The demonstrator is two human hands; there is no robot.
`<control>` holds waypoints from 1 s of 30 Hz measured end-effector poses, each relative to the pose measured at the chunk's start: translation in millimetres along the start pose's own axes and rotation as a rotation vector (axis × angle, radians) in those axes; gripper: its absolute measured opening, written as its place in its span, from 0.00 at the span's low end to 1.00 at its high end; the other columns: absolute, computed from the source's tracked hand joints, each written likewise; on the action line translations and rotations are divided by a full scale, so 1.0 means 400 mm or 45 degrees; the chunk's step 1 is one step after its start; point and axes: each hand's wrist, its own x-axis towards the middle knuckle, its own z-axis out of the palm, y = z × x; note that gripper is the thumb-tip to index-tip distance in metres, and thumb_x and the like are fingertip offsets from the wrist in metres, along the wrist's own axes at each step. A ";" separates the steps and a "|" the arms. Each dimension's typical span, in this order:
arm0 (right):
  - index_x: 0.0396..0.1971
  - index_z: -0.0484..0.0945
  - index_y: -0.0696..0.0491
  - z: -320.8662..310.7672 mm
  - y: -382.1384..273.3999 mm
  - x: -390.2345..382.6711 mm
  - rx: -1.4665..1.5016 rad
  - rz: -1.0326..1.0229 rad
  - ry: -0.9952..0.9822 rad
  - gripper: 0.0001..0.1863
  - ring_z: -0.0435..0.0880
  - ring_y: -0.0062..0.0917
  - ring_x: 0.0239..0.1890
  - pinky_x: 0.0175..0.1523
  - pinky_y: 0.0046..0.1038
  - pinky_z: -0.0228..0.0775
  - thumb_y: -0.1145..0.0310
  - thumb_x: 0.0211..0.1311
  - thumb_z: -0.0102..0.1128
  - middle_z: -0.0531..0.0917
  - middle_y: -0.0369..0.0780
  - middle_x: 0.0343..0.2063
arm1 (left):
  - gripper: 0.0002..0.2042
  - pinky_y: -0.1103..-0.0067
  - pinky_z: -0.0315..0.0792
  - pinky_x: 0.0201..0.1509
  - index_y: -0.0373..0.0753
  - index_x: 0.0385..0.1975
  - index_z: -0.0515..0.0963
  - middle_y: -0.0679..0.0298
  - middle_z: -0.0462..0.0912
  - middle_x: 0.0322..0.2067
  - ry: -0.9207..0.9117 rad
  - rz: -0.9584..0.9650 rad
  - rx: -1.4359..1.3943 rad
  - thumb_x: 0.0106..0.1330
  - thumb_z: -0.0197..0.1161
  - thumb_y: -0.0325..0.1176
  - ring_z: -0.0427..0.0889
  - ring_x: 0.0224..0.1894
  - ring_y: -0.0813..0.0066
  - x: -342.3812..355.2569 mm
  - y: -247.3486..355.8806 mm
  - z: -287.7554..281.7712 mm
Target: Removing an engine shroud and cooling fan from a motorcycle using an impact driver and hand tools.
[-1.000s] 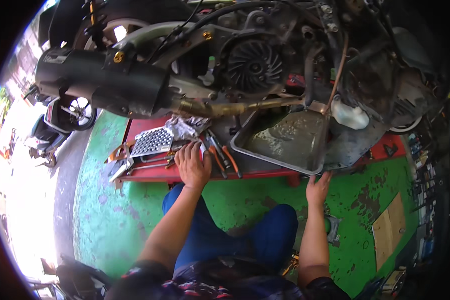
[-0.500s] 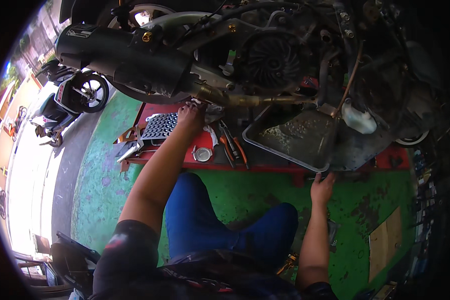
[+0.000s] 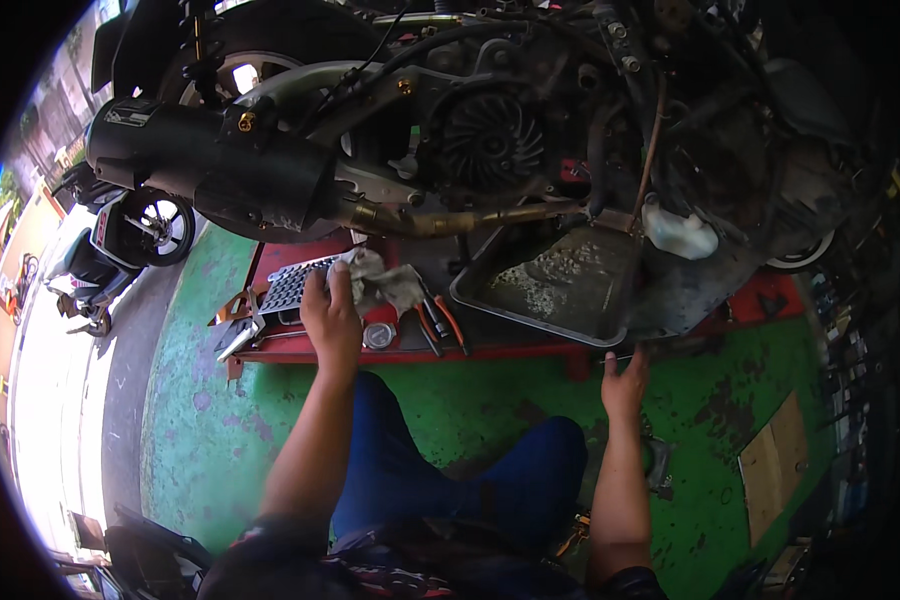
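Possibly the tray (image 3: 540,319), its near corner at the edge of the red table (image 3: 278,347), tips if the right hand (image 3: 625,385) below bumps it; that grip looks half open, its hold (if any) unclear. The left hand (image 3: 332,318) reaches between perforated rack (image 3: 290,289) and crumpled rag (image 3: 400,287) — fingers parted, contact uncertain — where a careless sweep could shove the pliers (image 3: 451,322) off.

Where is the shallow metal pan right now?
In the head view, right of centre: the pan lies below the brassy exhaust pipe, its near corner by the right hand.
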 end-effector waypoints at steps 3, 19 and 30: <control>0.63 0.67 0.59 -0.062 -0.149 -0.109 0.308 0.191 0.000 0.30 0.70 0.47 0.65 0.69 0.40 0.60 0.61 0.66 0.62 0.72 0.52 0.62 | 0.13 0.81 0.62 0.32 0.33 0.33 0.77 0.69 0.74 0.25 -0.048 -0.271 -0.283 0.75 0.55 0.36 0.67 0.29 0.83 -0.112 0.057 -0.019; 0.58 0.71 0.57 -0.042 -0.502 -0.221 2.555 0.878 -0.690 0.23 0.82 0.26 0.51 0.53 0.29 0.73 0.54 0.75 0.49 0.82 0.41 0.49 | 0.34 0.77 0.74 0.42 0.34 0.72 0.57 0.61 0.80 0.35 -1.436 -0.518 -0.950 0.77 0.47 0.56 0.80 0.36 0.72 -0.283 0.129 -0.040; 0.57 0.72 0.58 -0.077 -0.459 -0.295 1.885 0.578 -0.728 0.18 0.79 0.23 0.50 0.55 0.25 0.71 0.68 0.72 0.55 0.80 0.38 0.50 | 0.36 0.68 0.69 0.62 0.53 0.77 0.33 0.50 0.71 0.58 -1.864 -0.442 -0.568 0.77 0.38 0.59 0.72 0.60 0.60 -0.338 0.025 0.005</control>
